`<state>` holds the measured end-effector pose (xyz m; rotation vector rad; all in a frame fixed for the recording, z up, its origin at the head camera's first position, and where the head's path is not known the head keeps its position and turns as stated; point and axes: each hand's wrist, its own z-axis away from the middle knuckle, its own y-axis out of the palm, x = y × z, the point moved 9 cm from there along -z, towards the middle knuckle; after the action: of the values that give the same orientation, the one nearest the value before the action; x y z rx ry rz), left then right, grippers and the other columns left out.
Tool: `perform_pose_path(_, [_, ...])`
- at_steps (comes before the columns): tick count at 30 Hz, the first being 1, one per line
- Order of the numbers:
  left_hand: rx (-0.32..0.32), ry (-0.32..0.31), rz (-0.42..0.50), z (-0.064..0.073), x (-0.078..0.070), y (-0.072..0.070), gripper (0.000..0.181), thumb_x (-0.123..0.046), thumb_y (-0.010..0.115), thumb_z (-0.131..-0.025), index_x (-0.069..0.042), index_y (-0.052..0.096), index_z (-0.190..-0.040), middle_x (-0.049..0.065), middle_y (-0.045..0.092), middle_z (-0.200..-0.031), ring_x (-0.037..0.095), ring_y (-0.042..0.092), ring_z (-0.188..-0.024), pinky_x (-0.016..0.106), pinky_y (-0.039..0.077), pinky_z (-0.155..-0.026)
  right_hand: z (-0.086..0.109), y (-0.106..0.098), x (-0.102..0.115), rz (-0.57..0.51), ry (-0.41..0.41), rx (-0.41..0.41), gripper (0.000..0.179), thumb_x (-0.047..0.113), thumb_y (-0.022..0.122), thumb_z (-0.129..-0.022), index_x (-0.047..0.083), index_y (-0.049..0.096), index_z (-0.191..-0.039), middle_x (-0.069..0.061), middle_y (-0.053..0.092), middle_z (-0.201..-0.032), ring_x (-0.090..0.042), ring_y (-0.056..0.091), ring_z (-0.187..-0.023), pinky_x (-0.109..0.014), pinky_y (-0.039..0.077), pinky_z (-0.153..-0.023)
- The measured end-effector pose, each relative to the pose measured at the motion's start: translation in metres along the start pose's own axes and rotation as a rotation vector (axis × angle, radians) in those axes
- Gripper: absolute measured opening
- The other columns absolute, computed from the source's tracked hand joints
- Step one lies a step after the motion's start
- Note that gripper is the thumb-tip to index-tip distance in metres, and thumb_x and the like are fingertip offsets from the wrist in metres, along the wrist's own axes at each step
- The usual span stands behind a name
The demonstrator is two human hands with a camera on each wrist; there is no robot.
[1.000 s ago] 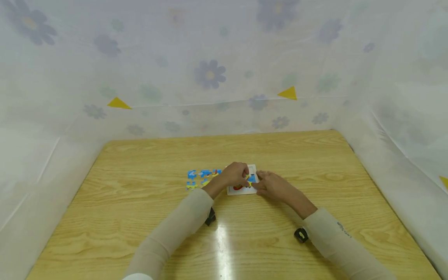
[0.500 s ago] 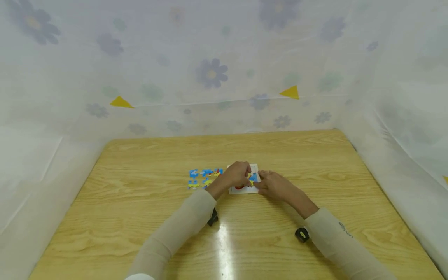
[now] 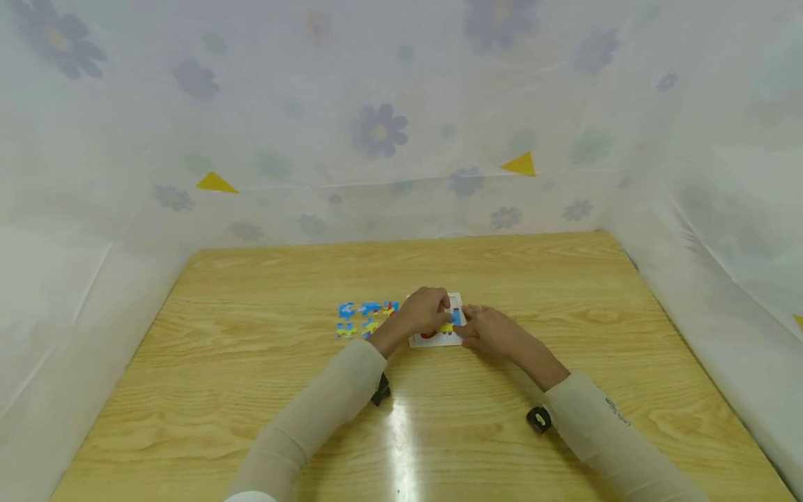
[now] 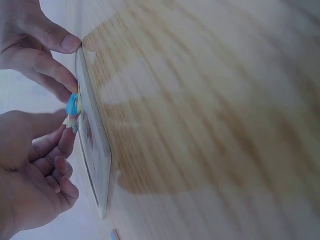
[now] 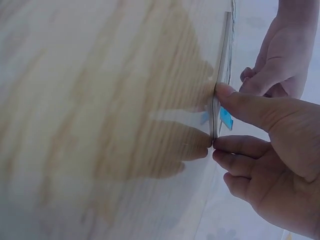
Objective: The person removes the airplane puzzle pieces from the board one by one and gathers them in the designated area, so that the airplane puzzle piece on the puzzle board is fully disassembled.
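Observation:
In the head view my left hand (image 3: 425,310) reaches over a white puzzle tray (image 3: 419,342). In the left wrist view its thumb and index finger pinch a small blue-and-yellow puzzle piece (image 4: 73,106) close over the tray's surface. My right hand (image 3: 492,331) rests at the tray's right side, thumb and fingers extended against its edge, one finger reaching in beside the piece. A blue patch (image 3: 456,316) and a red patch of picture show inside the frame. My left hand hides much of the tray.
Several loose blue, yellow and red puzzle pieces (image 3: 346,311) lie left of the tray, some partly behind my left wrist. The wood-grain table (image 3: 282,279) ends at a white flowered curtain (image 3: 376,209) on the far side and both flanks.
My left fingers have shifted slightly at the piece, and more yellow now shows by the fingertips. The right hand stays at the tray's edge. The loose pieces have not moved.

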<state>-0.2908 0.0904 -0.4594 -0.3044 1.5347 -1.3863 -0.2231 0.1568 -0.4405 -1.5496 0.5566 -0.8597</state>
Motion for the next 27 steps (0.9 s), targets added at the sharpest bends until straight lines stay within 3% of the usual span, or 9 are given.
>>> perform_pose_path(4, [-0.051, -0.010, 0.041, 0.0003, 0.0005, -0.0037, 0.016, -0.017, 0.052, -0.097, -0.008, 0.064, -0.101, 0.004, 0.067, -0.096, 0.009, 0.056, -0.070, 0.020, 0.047, -0.063, -0.0009, 0.0001, -0.0023, -0.017, 0.011, 0.000, 0.029, 0.017, 0.070, -0.084, 0.005, 0.070, -0.111, -0.030, 0.056, -0.126, -0.043, 0.056, -0.116, -0.052, 0.046, -0.095])
perform_pose_path(9, [-0.080, -0.044, 0.066, 0.0017, 0.0013, -0.0056, 0.015, -0.015, 0.052, -0.097, -0.008, 0.065, -0.100, 0.004, 0.067, -0.094, 0.009, 0.053, -0.068, 0.020, 0.045, -0.062, -0.0011, 0.0015, -0.0036, -0.025, 0.019, 0.005, 0.029, 0.018, 0.070, -0.084, 0.006, 0.071, -0.111, -0.030, 0.056, -0.127, -0.042, 0.055, -0.117, -0.052, 0.046, -0.096])
perform_pose_path(19, [-0.055, -0.072, 0.006, 0.0017, 0.0033, -0.0020, 0.015, -0.018, 0.048, -0.099, -0.010, 0.060, -0.098, 0.001, 0.064, -0.091, 0.009, 0.054, -0.070, 0.021, 0.046, -0.063, -0.0012, 0.0049, -0.0051, -0.041, 0.026, 0.017, 0.030, 0.018, 0.069, -0.085, 0.006, 0.070, -0.113, -0.031, 0.053, -0.129, -0.043, 0.053, -0.120, -0.053, 0.045, -0.097])
perform_pose_path(27, [-0.052, -0.037, 0.050, 0.0030, 0.0052, -0.0063, 0.013, -0.017, 0.049, -0.098, -0.009, 0.060, -0.099, 0.002, 0.064, -0.093, 0.010, 0.055, -0.071, 0.021, 0.046, -0.063, 0.0001, 0.0028, -0.0033, -0.014, 0.020, 0.015, 0.032, 0.018, 0.070, -0.084, 0.005, 0.069, -0.113, -0.032, 0.053, -0.129, -0.043, 0.053, -0.119, -0.053, 0.046, -0.096])
